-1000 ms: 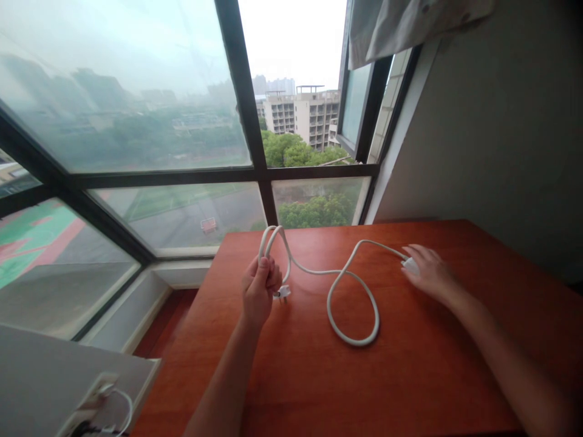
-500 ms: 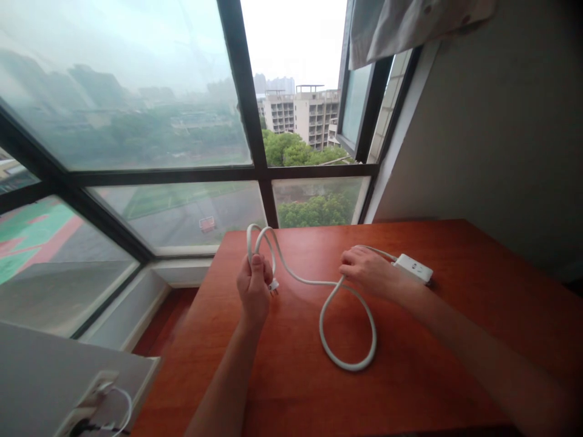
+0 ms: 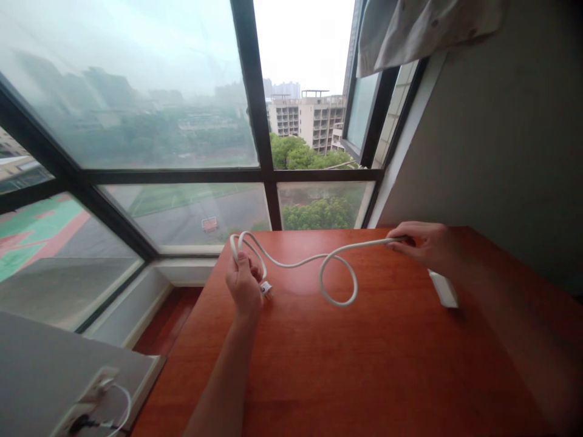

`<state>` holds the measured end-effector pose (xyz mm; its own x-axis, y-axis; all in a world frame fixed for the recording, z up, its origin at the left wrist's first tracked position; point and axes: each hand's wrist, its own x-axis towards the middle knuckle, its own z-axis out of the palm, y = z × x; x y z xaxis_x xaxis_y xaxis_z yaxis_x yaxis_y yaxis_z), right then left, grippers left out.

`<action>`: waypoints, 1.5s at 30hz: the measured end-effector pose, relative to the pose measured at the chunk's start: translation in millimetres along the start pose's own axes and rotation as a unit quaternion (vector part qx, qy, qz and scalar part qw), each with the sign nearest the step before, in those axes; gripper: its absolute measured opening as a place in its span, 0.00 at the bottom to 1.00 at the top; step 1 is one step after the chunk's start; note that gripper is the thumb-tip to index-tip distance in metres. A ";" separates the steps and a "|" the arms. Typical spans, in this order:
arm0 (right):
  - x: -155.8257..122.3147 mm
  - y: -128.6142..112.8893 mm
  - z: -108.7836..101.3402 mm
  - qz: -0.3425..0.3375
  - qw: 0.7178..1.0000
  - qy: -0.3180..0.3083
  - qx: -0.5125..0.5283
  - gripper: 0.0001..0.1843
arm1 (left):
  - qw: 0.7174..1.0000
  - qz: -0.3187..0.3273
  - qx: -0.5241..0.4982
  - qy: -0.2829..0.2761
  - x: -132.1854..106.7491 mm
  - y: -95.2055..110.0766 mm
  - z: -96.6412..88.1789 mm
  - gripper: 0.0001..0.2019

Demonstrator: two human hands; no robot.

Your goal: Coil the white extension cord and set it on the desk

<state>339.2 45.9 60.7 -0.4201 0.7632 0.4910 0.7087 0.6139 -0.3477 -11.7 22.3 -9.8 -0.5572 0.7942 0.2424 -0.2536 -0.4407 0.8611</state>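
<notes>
A white power cord point(image 3: 291, 265) stretches between my two hands, with one loop in its middle. My left hand point(image 3: 243, 282) is closed around a bend of the cord. The cord's plug point(image 3: 266, 288) hangs just right of that hand, prongs pointing down to the right. My right hand point(image 3: 421, 243) pinches the cord farther right, raised above the table. Below the right wrist is the white power strip point(image 3: 443, 289), tilted and partly hidden by the hand and forearm.
The reddish-brown wooden table point(image 3: 319, 370) reaches up to the window frame point(image 3: 182, 176). A grey wall point(image 3: 496, 133) rises on the right, and a curtain point(image 3: 423, 30) hangs at the top. At lower left, a wall socket point(image 3: 98, 385) has a white cable plugged in.
My right hand has moved right and up, pulling the cord; its loop has become smaller. The power strip has shifted and tipped. My left hand has moved slightly left.
</notes>
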 end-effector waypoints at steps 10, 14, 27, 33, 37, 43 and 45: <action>9.1 -17.0 -1.8 -0.043 0.998 0.043 -0.010 0.09 | 1.000 -0.006 -0.010 -0.025 -4.2 -1.9 3.0 0.16; 12.9 -9.5 4.1 -0.038 0.999 0.027 0.001 0.10 | 0.999 -0.016 -0.013 -0.024 -4.2 -2.7 3.2 0.16; 7.4 -42.7 -19.0 -0.121 0.990 -0.069 0.013 0.13 | 1.000 -0.011 -0.014 -0.021 -2.2 -2.2 1.4 0.16; -3.9 -57.8 -39.4 -0.182 0.982 -0.037 -0.024 0.10 | 1.000 0.012 -0.024 -0.012 3.3 5.6 1.5 0.17; -20.3 -62.0 -47.3 -0.199 0.978 -0.010 -0.063 0.10 | 0.999 0.029 -0.027 0.006 6.8 11.4 -1.4 0.17; -41.6 -55.1 -45.2 -0.189 0.977 0.016 -0.099 0.14 | 0.999 0.037 -0.019 0.012 9.6 12.2 -4.9 0.17; -44.6 -49.3 -43.6 -0.184 0.977 0.022 -0.108 0.14 | 0.999 0.039 -0.018 0.011 10.1 11.4 -5.3 0.17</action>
<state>347.7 -27.2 90.8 -0.6477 0.4855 0.5872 0.6192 0.7845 0.0345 -24.4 23.1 0.1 -0.5939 0.7476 0.2971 -0.2376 -0.5159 0.8231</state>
